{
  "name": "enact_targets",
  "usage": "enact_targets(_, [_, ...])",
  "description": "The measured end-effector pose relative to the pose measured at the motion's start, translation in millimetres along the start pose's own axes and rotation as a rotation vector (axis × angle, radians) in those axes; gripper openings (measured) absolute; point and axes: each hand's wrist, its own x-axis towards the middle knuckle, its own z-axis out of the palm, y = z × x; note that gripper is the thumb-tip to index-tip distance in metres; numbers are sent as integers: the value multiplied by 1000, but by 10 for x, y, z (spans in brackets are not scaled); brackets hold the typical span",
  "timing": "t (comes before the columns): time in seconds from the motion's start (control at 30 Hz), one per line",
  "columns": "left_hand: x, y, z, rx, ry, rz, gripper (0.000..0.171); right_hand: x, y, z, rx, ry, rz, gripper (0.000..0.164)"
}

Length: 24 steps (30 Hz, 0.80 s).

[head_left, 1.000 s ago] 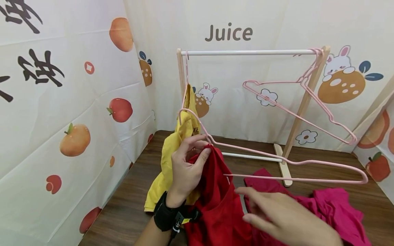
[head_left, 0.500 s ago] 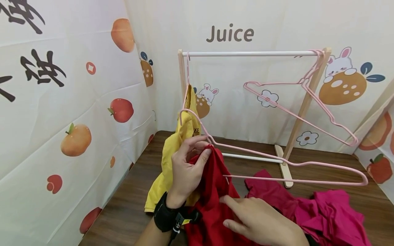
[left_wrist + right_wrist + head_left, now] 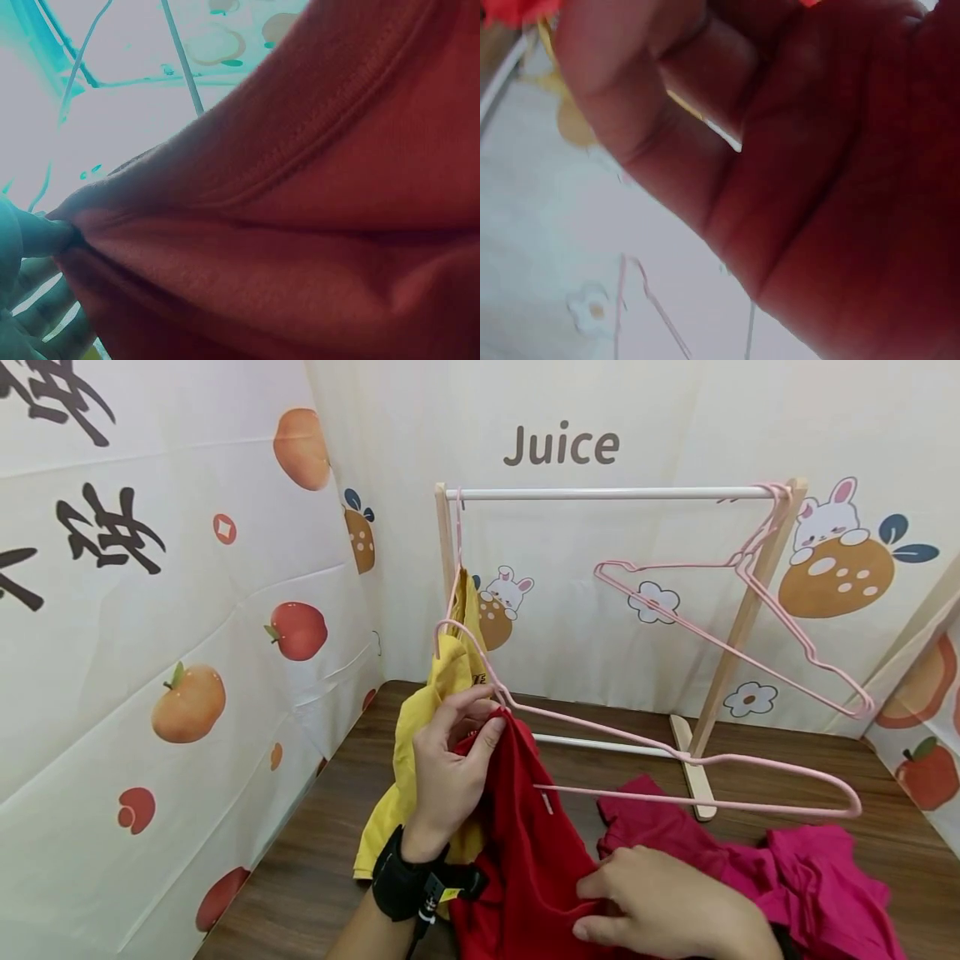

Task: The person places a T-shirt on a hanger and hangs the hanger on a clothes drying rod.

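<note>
My left hand (image 3: 453, 768) pinches the neckline of a red T-shirt (image 3: 536, 827) between thumb and fingers, right at the neck of a pink hanger (image 3: 600, 723). One arm of that hanger runs into the shirt; the other sticks out to the right, its hook up at the left. Lower down, the curled fingers of my right hand (image 3: 660, 902) grip the shirt's right side, thumb and forefinger at the cloth. In the left wrist view, the ribbed collar (image 3: 300, 127) stretches away from the pinching fingers. My palm fills most of the right wrist view.
Behind stands a garment rack (image 3: 615, 493) with a white rail. A yellow shirt (image 3: 412, 735) hangs at its left end, close behind my left hand. Pink hangers (image 3: 738, 560) hang at the right end. A magenta garment (image 3: 802, 868) lies crumpled on the wooden table (image 3: 300, 860).
My right hand has come left onto the red T-shirt, then moved slightly right and down with its cloth. The pink hanger has shifted left. My left hand keeps its pinch, nearly in place.
</note>
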Motion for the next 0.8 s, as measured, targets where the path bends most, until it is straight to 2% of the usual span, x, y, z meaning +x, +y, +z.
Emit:
enact_targets(0.13, [17,-32,-20,-6,9,-15,32,-228,138,-194,6,116,-55,16])
enact_targets(0.23, [31,-56,-37,-8,14,-31,30,-404,194,-332,57,162,-27,10])
enact_targets(0.43, [41,-68,-57,4,3,-41,29,-703,228,-514,56,273,57,18])
enact_targets(0.6, [47,-72,-59,39,-22,-30,27,-906,234,-648,-48,474,87,35])
enact_targets(0.7, [49,-72,-58,58,-45,-28,25,-996,238,-707,-104,631,34,48])
enact_targets(0.73, [49,-73,-57,63,-54,-26,25,-1027,235,-722,-112,676,27,49])
enact_targets(0.8, [48,-77,-56,73,-70,-24,24,-1075,253,-731,-109,775,-15,36])
